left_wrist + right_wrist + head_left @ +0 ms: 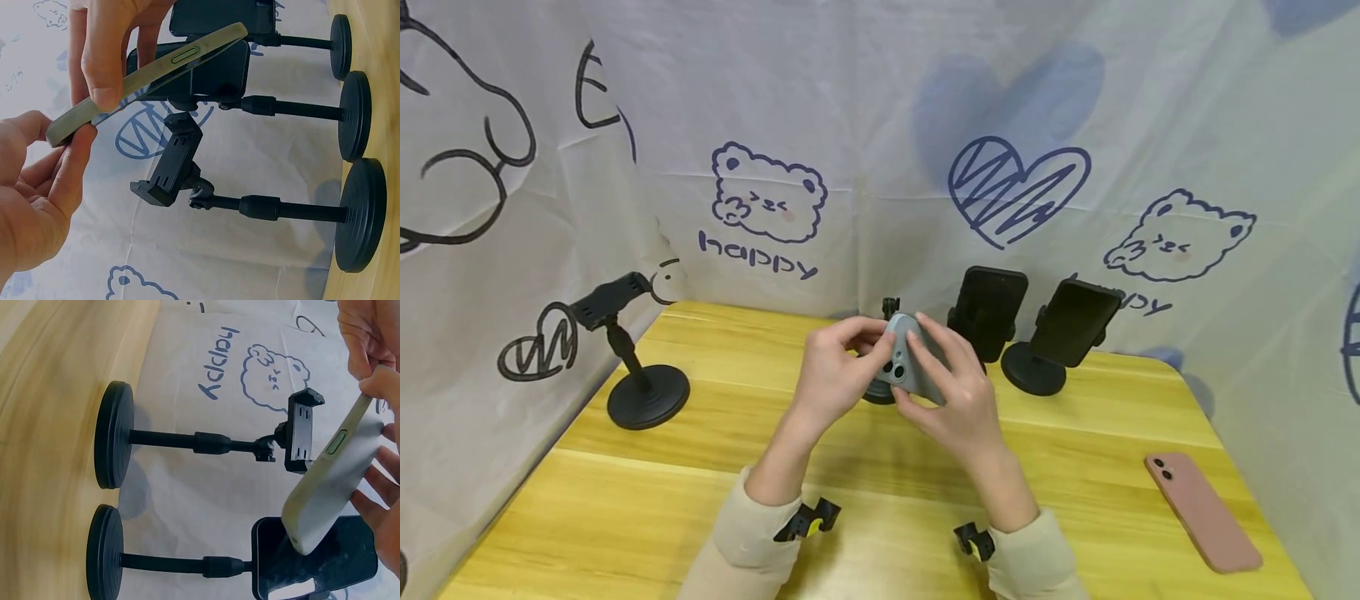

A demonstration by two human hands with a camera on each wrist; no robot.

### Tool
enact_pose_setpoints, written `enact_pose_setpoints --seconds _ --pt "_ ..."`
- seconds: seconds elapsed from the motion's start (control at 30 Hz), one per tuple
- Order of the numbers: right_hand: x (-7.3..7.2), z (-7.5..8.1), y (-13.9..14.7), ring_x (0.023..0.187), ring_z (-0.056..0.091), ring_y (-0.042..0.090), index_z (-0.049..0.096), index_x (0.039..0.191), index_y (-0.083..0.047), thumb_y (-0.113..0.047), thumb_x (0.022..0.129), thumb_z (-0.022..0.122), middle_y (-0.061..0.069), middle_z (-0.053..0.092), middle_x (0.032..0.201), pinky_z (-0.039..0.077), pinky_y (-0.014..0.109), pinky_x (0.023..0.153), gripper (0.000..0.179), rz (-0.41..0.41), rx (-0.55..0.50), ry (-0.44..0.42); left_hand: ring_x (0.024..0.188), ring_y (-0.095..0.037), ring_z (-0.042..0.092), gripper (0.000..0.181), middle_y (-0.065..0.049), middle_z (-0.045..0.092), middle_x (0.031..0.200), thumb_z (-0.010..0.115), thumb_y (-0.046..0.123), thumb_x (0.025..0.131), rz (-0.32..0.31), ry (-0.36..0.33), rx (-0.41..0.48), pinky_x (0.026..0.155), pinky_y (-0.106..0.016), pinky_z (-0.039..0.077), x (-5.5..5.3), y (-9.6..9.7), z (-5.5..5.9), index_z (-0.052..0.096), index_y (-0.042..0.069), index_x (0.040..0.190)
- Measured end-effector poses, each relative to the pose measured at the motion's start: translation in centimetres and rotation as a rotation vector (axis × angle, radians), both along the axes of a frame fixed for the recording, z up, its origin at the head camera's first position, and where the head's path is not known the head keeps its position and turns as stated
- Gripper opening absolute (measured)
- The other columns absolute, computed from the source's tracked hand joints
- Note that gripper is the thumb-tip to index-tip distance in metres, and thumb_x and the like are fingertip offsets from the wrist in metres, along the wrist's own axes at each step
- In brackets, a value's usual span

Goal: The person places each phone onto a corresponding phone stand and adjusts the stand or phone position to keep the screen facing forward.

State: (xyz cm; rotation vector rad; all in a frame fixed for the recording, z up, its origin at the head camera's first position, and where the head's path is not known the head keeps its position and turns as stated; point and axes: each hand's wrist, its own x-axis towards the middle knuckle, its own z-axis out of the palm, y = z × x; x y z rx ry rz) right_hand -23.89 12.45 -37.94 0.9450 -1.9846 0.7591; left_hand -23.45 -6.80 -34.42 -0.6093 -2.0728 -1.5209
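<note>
Both hands hold a grey-green phone (928,379) in the air, its camera side toward the head camera. My left hand (833,375) pinches the camera end between thumb and fingers. My right hand (961,404) grips its long edges, with fingers on the upper edge and the thumb low. Just behind the phone stands a black phone stand (172,165) with nothing in its clamp, mostly covered by the hands in the head view. The right wrist view shows the phone's edge button and smooth back tilted close in front of that clamp (301,434).
Two stands at the back right carry black-screened phones, one upright phone (992,308) and one tilted phone (1073,323). Another stand (647,396) without a phone is on the left. A pink phone (1204,512) lies face down near the right edge of the wooden table (880,517). Printed cloth hangs behind.
</note>
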Motion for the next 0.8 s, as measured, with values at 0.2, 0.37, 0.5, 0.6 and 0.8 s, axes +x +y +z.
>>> enact_pose_setpoints --seconds 0.2,0.37,0.5,0.6,0.8 --pt "0.0 0.2 0.6 0.129 0.057 0.037 0.061 0.145 -0.005 -0.017 0.072 0.096 0.017 0.055 0.150 0.057 0.052 0.098 0.082 -0.039 0.054 -0.084 0.065 -0.017 0.061 0.010 -0.011 0.075 0.083 0.075 0.005 0.094 0.059 -0.052 0.107 0.056 -0.020 0.048 0.3 -0.4 0.6 0.079 -0.002 0.099" --pt "0.1 0.0 1.2 0.120 0.063 0.037 0.059 0.147 -0.006 -0.023 0.069 0.100 0.018 0.060 0.142 0.060 0.052 0.092 0.090 -0.034 0.081 -0.145 0.066 -0.018 0.059 0.009 -0.011 0.072 0.082 0.074 0.006 0.094 0.030 -0.128 0.123 0.055 -0.020 0.046 0.5 -1.1 0.9 0.079 -0.001 0.099" --pt "0.2 0.0 1.4 0.117 0.064 0.037 0.060 0.146 -0.005 -0.021 0.068 0.100 0.018 0.062 0.138 0.061 0.052 0.089 0.089 0.002 0.073 -0.180 0.074 -0.020 0.062 0.013 -0.011 0.073 0.090 0.072 0.010 0.097 -0.029 -0.201 0.096 0.058 -0.023 0.052 0.5 -1.5 1.0 0.077 0.001 0.106" --pt "0.2 0.1 1.6 0.119 0.063 0.037 0.061 0.145 -0.004 -0.015 0.068 0.100 0.018 0.062 0.139 0.060 0.054 0.088 0.088 0.051 0.036 -0.217 0.092 -0.022 0.066 0.022 -0.012 0.073 0.106 0.071 0.012 0.100 -0.109 -0.207 0.100 0.072 -0.027 0.060 0.3 -1.9 0.9 0.073 0.001 0.119" --pt "0.3 0.3 2.2 0.127 0.060 0.038 0.060 0.146 -0.005 -0.009 0.069 0.098 0.016 0.060 0.144 0.059 0.057 0.089 0.085 0.131 -0.031 -0.345 0.129 -0.025 0.057 0.061 -0.010 0.058 0.146 0.075 0.027 0.099 -0.353 -0.145 0.080 0.109 -0.041 0.051 -0.6 -2.7 0.6 0.051 0.001 0.149"
